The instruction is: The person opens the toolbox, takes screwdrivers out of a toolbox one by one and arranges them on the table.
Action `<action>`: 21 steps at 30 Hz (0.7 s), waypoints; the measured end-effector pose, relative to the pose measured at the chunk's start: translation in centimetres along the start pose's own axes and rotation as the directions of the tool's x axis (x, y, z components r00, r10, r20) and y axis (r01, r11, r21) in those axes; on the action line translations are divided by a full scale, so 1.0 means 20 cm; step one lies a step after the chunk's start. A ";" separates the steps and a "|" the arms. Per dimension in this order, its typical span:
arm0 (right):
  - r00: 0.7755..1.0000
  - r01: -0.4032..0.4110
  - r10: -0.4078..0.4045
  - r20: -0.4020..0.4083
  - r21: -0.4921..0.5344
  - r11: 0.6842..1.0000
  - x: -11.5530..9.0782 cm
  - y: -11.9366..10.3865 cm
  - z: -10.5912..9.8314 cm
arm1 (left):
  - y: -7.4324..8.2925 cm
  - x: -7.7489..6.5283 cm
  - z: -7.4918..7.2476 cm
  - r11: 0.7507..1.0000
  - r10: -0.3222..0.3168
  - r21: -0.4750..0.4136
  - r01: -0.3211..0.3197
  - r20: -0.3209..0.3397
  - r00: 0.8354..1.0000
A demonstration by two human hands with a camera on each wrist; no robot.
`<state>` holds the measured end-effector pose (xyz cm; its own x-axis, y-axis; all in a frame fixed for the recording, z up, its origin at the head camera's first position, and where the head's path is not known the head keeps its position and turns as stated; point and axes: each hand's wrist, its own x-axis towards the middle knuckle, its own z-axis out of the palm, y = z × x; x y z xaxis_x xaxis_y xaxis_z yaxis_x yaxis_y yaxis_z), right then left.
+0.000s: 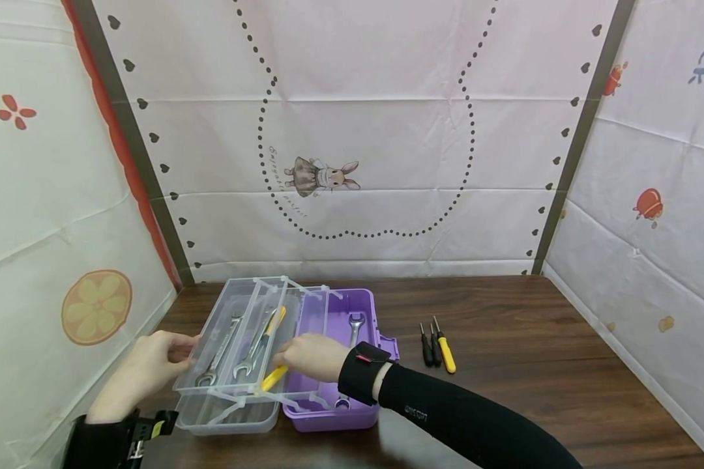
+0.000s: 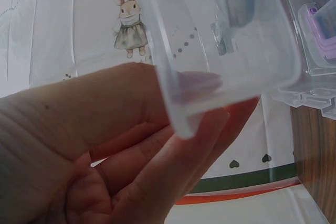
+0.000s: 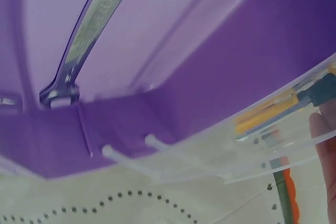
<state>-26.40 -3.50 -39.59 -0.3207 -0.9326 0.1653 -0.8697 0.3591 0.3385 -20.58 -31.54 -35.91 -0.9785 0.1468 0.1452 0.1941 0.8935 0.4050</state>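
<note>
My left hand (image 1: 146, 368) pinches the left edge of a clear plastic tray (image 2: 241, 77), thumb and fingers on either side of its wall. The tray is raised over the box's clear lid (image 1: 234, 417), joined to the box by white hinged arms. Inside it lie wrenches (image 1: 217, 352) and a yellow-and-dark tool (image 1: 276, 322). My right hand (image 1: 313, 357) reaches into the tray's right part with curled fingers at a yellow-handled tool (image 1: 274, 378), whose exact kind is hidden. Below and to its right, the purple toolbox (image 1: 328, 423) holds a wrench (image 3: 97, 27).
Right of the box, two black screwdrivers (image 1: 427, 348) and a yellow-and-black screwdriver (image 1: 444, 348) lie on the wooden table (image 1: 504, 339). A purple latch (image 1: 390, 346) sticks out from the box's right side. Patterned cloth walls (image 1: 375, 143) enclose the table.
</note>
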 end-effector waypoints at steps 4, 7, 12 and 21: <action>1.000 0.004 -0.003 0.017 -0.040 0.999 0.00 0.01 0.00 | 0.00 0.00 0.00 1.000 0.007 0.005 -0.007 -0.011 1.000; 1.000 0.010 -0.010 0.013 -0.042 0.999 -0.01 0.02 0.00 | 0.00 0.00 0.00 1.000 0.011 0.005 -0.011 -0.012 1.000; 0.999 0.031 -0.032 -0.022 -0.052 0.998 -0.03 0.04 -0.02 | 0.00 0.01 -0.01 1.000 0.015 0.007 -0.015 -0.012 1.000; 0.990 0.088 -0.098 -0.101 -0.101 0.991 -0.12 0.11 -0.09 | -0.01 0.00 0.00 1.000 0.003 0.002 -0.003 -0.013 1.000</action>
<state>-26.97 -0.41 -37.62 -0.1941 -0.9550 0.2242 -0.8524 0.2773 0.4433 -20.60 -31.62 -36.04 -0.9768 0.1441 0.1584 0.1972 0.8939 0.4025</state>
